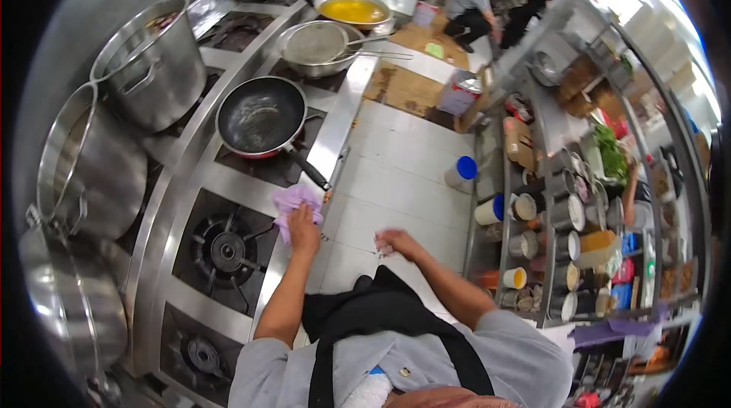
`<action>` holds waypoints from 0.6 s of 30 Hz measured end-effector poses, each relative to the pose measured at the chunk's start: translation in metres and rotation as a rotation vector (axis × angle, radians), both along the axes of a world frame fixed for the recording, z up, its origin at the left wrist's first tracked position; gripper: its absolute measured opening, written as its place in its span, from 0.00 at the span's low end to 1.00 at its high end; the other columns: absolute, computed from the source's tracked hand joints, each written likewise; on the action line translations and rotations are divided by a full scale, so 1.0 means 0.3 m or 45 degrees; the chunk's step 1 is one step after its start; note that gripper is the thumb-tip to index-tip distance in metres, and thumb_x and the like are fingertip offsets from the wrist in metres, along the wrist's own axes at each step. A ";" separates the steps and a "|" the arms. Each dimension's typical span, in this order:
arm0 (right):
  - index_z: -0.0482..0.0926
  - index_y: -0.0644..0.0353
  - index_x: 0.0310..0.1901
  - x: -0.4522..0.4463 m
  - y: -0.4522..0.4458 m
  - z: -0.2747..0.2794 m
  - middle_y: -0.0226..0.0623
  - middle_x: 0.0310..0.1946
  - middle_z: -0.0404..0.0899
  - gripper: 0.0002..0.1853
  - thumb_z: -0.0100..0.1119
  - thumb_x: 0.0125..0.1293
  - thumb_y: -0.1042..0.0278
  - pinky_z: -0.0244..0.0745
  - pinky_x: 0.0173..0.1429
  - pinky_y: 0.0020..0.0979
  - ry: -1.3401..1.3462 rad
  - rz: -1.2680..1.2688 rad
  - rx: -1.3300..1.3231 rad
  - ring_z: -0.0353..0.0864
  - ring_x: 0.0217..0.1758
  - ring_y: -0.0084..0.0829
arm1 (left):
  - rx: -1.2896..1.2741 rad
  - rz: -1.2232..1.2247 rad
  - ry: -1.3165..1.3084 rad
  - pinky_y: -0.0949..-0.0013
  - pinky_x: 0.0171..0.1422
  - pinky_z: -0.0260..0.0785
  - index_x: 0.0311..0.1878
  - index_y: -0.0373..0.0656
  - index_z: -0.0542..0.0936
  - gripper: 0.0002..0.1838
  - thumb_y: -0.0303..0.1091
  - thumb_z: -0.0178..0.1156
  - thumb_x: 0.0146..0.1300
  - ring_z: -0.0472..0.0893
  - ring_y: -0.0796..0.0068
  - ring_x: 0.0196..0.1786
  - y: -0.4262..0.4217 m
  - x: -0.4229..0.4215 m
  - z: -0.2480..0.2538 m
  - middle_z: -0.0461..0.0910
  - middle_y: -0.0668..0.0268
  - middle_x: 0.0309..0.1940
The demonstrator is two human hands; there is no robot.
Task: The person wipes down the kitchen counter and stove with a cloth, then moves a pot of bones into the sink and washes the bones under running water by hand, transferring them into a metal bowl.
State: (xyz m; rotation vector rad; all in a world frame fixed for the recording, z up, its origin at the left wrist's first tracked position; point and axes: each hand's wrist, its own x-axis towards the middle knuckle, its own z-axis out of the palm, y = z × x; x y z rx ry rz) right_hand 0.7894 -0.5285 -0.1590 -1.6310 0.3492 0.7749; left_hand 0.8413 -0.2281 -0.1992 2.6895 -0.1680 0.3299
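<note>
My left hand [304,231] presses a light purple cloth [297,202] against the front edge of the steel stove [266,286]. Its fingers are closed over the cloth. Just beyond the cloth, the handle of a black frying pan [261,115] sticks out over the stove edge. The pan rests on a burner and has a red outer side. Over the tiled floor, away from the stove, my right hand [399,243] hangs with curled fingers, slightly blurred. Whether anything is inside them I cannot make out. An open burner [227,252] lies left of my left hand.
Large steel pots [156,65] line the back of the stove. Farther along are a strainer [314,44] over a pan and a pan of yellow liquid [352,9]. A blue-lidded container [461,171] stands on the floor near crowded shelves [548,256]. A person [470,8] crouches ahead.
</note>
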 end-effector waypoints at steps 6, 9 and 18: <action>0.76 0.62 0.45 0.473 0.317 0.199 0.39 0.39 0.80 0.19 0.55 0.65 0.52 0.77 0.43 0.34 -0.309 -0.239 0.296 0.80 0.39 0.31 | -0.852 0.572 0.346 0.64 0.50 0.68 0.47 0.43 0.78 0.21 0.19 0.52 0.46 0.77 0.62 0.43 0.100 -0.080 0.285 0.79 0.59 0.44; 0.75 0.60 0.44 0.599 0.436 0.233 0.36 0.34 0.79 0.19 0.55 0.65 0.50 0.77 0.38 0.34 -0.059 -0.079 0.477 0.80 0.35 0.30 | -1.634 0.963 0.356 0.73 0.44 0.70 0.47 0.44 0.76 0.24 0.15 0.45 0.46 0.78 0.71 0.38 0.249 -0.076 0.376 0.79 0.65 0.40; 0.69 0.57 0.24 0.801 0.578 0.401 0.27 0.14 0.66 0.08 0.54 0.59 0.68 0.61 0.15 0.24 0.421 0.386 0.678 0.66 0.12 0.21 | -1.130 1.202 -0.295 0.70 0.55 0.66 0.53 0.38 0.74 0.19 0.25 0.49 0.57 0.77 0.65 0.48 0.865 0.254 0.300 0.78 0.57 0.45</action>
